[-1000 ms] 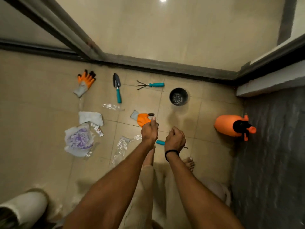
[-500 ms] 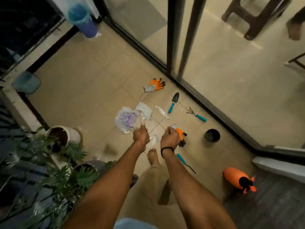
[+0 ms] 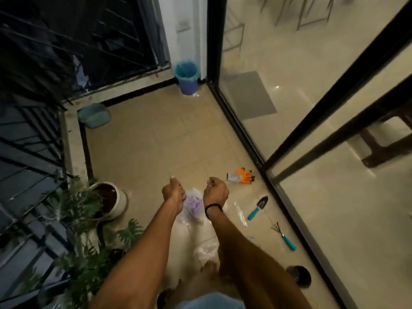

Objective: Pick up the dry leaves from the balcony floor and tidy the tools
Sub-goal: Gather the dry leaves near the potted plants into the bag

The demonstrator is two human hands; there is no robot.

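Fingers (image 3: 181, 192) of your left hand (image 3: 172, 194) and right hand (image 3: 216, 190) curl tight, centre frame; whether they pinch leaves cannot be told. Likely you mean them for the bin (image 3: 186, 78), upper centre; trowel (image 3: 258, 207) and rake (image 3: 284, 238) lie lower right.

A blue bin (image 3: 186, 80) with a teal liner stands in the far corner beside the sliding-door frame (image 3: 236, 121). A teal basin (image 3: 94, 115) sits on the ledge below the railing (image 3: 29, 152). A white plant pot (image 3: 111, 202) stands at left. Behind the glass: grey mat (image 3: 249, 94), dark stool (image 3: 388, 148).
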